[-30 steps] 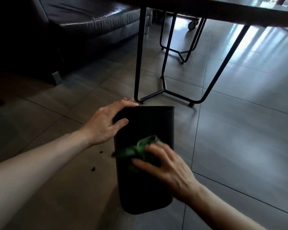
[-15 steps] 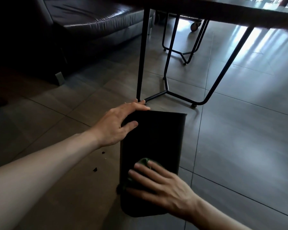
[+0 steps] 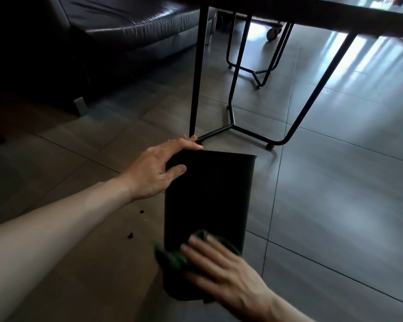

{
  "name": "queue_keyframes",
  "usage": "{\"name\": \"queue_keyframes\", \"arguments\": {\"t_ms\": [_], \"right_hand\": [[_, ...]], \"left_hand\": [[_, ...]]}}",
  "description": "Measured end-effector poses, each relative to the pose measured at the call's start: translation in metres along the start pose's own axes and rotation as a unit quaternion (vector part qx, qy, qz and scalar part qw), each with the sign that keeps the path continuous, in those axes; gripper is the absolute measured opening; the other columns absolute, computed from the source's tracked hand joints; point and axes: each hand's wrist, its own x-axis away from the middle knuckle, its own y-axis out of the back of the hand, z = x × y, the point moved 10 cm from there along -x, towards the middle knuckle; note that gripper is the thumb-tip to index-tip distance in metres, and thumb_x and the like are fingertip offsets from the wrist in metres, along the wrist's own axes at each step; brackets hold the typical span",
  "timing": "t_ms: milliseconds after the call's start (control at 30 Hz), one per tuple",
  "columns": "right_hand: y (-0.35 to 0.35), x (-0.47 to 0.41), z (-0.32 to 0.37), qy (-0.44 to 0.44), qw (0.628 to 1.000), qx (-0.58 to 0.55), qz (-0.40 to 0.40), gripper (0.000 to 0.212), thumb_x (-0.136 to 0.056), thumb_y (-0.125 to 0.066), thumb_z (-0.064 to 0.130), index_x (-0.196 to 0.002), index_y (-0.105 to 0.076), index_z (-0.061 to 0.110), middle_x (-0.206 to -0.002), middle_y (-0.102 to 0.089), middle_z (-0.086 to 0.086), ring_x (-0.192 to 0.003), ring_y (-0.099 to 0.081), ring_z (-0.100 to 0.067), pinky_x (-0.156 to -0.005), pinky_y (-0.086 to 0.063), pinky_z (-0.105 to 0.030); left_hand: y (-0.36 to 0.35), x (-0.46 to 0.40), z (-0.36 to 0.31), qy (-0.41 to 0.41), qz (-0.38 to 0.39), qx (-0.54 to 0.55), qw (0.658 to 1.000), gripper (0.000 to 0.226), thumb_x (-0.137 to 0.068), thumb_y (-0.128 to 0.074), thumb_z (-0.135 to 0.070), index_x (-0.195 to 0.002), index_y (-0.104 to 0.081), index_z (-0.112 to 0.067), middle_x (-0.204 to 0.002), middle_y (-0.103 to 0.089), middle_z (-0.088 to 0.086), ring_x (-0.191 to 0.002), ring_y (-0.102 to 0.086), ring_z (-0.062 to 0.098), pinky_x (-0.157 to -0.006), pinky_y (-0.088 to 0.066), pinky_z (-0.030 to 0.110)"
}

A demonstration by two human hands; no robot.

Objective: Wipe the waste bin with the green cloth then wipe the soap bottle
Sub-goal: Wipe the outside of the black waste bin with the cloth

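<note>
down on the tiled floor (image 3: 335, 194) the black waste bin (image 3: 207, 194) leans away from the person; its far edge is close to the thin black table legs (image 3: 233, 126); the left hand (image 3: 156, 168) holds the far left corner of the bin, fingers over the edge and thumb on the side; the right hand (image 3: 221, 268) lies flat with spread fingers, pressing the green cloth (image 3: 172, 260) on the near end of the bin; a bit of cloth sticks out past the bin's left edge; small dark crumbs (image 3: 130, 235) lie on the floor just left of the bin; right of the bin the floor is wide and bare; a dark sofa (image 3: 116, 26) sits far off on the left.
</note>
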Motion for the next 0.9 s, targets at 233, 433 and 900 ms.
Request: {"name": "queue_keyframes", "arguments": {"t_ms": [233,433,900], "right_hand": [[0.073,-0.025,-0.107,-0.219,0.964,-0.026,-0.151,0.036,-0.103,-0.058,0.008,-0.139,-0.063,0.011,-0.161,-0.041,-0.020,-0.155,-0.029,-0.038,-0.120,-0.035,-0.059],[0.089,-0.039,-0.139,-0.329,0.923,-0.029,-0.196,0.050,-0.094,-0.064,-0.001,-0.142,-0.061,0.014,-0.162,-0.039,-0.016,-0.156,-0.025,-0.035,-0.124,-0.032,-0.051],[0.089,-0.023,-0.154,-0.404,0.884,-0.099,-0.213,0.066,-0.085,-0.065,-0.011,-0.144,-0.058,0.018,-0.163,-0.039,-0.010,-0.156,-0.027,-0.031,-0.122,-0.035,-0.050]], "left_hand": [[0.001,0.002,0.002,0.005,-0.010,0.012,1.000,0.051,-0.095,-0.064,-0.006,-0.137,-0.055,-0.033,-0.154,-0.046,-0.014,-0.148,-0.031,0.001,-0.123,-0.027,0.036],[0.006,0.003,0.004,0.004,-0.013,0.010,1.000,0.052,-0.094,-0.065,-0.007,-0.135,-0.054,-0.038,-0.152,-0.048,-0.014,-0.145,-0.035,0.000,-0.121,-0.029,0.026],[0.012,0.011,0.020,0.012,-0.015,-0.009,1.000,0.053,-0.092,-0.066,-0.014,-0.130,-0.052,-0.048,-0.145,-0.053,-0.019,-0.139,-0.043,-0.004,-0.105,-0.031,0.003]]}}
